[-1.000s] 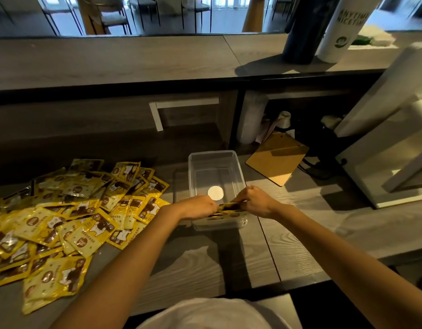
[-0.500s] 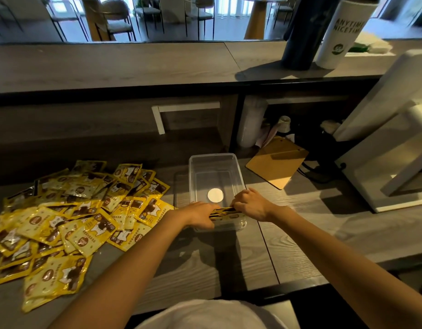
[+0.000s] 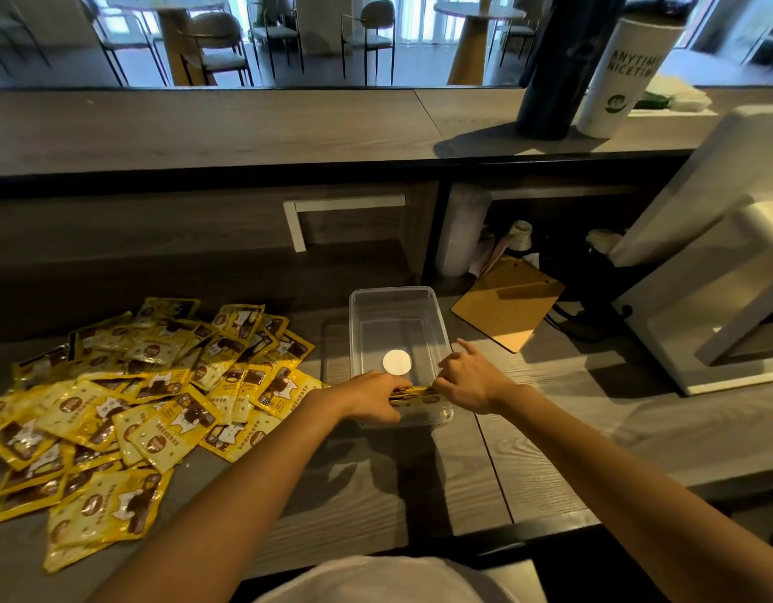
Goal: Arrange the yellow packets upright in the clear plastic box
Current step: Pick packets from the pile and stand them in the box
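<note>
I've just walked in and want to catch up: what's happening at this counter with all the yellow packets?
A person is loading yellow packets into the clear plastic box. The left hand and right hand both hold a small batch of packets on edge at the box's near end. Most of the box is unfilled, with a round white sticker showing on its floor. A big pile of loose packets lies on the counter to the left, not yet packed.

A brown clipboard (image 3: 508,303) lies near white cup (image 3: 624,76).
</note>
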Demonstrator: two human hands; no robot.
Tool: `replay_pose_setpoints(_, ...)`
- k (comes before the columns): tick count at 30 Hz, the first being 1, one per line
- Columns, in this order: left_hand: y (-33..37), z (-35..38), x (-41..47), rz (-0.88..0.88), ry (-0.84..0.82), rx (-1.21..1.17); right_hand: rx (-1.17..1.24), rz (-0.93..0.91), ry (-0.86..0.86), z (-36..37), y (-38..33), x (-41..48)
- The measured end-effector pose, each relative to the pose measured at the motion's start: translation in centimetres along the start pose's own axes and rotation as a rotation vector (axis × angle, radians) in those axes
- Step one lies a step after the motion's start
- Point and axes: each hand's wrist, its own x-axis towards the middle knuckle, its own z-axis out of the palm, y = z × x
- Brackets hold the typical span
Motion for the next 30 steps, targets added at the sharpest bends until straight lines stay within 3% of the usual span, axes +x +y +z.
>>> replay_pose_setpoints(9, 0.2, -0.1, -0.1, -0.047, 0.026, -0.09, 0.131, 0.041, 0.135, -0.3, -0.7, -0.1)
replay_pose_setpoints(13, 0.4, -1.3, -0.9, -0.094, 0.121, -0.134, 0.177, 0.041, 0.21, -0.9, -2.1, 0.3)
replay_pose_setpoints(17, -0.9, -3.2, -3.1, -0.178, 0.456, -0.245, 0.205, 0.022, 0.318, -1.7, -5.4, 1.6)
replay_pose_setpoints(20, -4.1, -3.7, -5.1, -0.365, 0.761, -0.207, 0.197, -0.099, 0.419, -2.0, -9.2, 2.7)
replay_pose_setpoints(22, -6.7, -3.1, -6.5, -0.522, 0.843, -0.204, 0.193, -0.172, 0.404, -1.6, -11.9, 3.4)
replay_pose_setpoints(26, -10.7, 0.0, -8.8, -0.739, 0.724, -0.146, 0.151, -0.263, 0.181, 0.2, -16.8, 5.4)
replay_pose_setpoints(30, -12.3, 3.3, -9.6, -0.805, 0.498, -0.099, 0.01, -0.198, -0.08, 3.4, -18.1, 7.8)
